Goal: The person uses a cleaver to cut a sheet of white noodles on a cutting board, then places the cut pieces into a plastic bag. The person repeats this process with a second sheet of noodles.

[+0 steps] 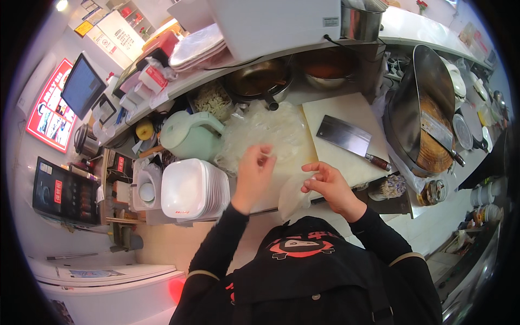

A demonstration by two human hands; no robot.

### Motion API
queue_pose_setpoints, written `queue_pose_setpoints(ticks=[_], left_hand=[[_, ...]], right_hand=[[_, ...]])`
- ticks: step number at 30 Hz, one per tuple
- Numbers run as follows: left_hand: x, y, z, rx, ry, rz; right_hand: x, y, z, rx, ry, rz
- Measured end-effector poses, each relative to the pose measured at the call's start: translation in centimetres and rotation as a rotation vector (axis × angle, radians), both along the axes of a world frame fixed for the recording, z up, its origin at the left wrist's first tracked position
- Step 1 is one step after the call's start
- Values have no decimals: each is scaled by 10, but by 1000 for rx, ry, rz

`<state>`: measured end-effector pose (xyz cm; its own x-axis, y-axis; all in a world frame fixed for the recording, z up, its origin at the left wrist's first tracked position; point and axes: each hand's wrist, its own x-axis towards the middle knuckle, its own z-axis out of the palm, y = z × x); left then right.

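Observation:
My left hand (255, 176) is raised over the near side of a heap of clear plastic bags (268, 130), its fingers curled and blurred; whether it holds anything is unclear. Right of it, my right hand (331, 187) pinches a thin translucent plastic bag (293, 197) between thumb and fingers, index finger lifted. The bag hangs over the counter's near edge. Beyond my right hand a cleaver (345, 135) with a wooden handle lies flat on a pale cutting board (345, 107). A stack of white square bowls (185, 189) stands left of my left hand.
A green kettle (191, 136) stands behind the bowls. Pans (260, 79) of brown liquid sit at the back. To the right are a second cleaver (436, 130) on a round wooden block (434, 152) inside a metal guard, and a glass jar (432, 193) near the edge.

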<state>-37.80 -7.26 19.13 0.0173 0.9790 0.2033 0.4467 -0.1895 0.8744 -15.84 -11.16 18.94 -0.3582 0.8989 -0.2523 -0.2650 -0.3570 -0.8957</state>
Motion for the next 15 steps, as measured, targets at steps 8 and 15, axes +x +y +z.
queue_pose_setpoints(ticks=[8, 15], left_hand=[[28, 88, -88, -63, 200, 210], [22, 50, -78, -413, -791, 353]], right_hand=[[22, -8, 1, -176, 282, 156], [34, -7, 9, -301, 573, 231]])
